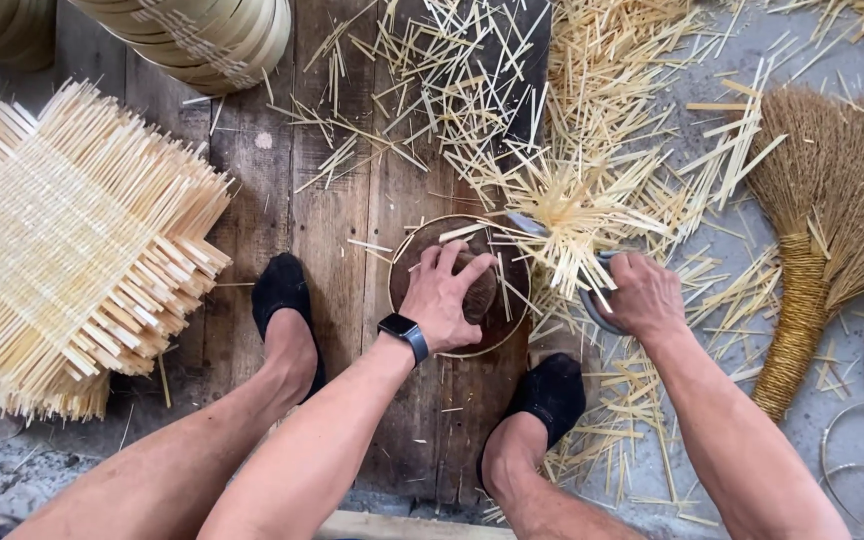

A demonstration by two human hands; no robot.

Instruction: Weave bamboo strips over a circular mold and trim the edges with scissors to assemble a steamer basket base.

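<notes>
Round woven piece [460, 287] sits dead center of the frame on the wooden boards [332, 200], pinned flat under the left hand [444, 298], fingers spread. Its loose bamboo strips [567, 215] stick out toward the upper right, straight at the right hand [640, 296], which is clenched on a curved metal tool [592, 300]. Blade's mostly hidden, can't make it out.

One round wooden disc [497, 320], one straw broom [822, 220], one stack of woven bamboo mats [72, 250]. Two hands: left [444, 295], right [642, 295]. Two black-socked feet; loose bamboo splints [472, 90] too many to count.
</notes>
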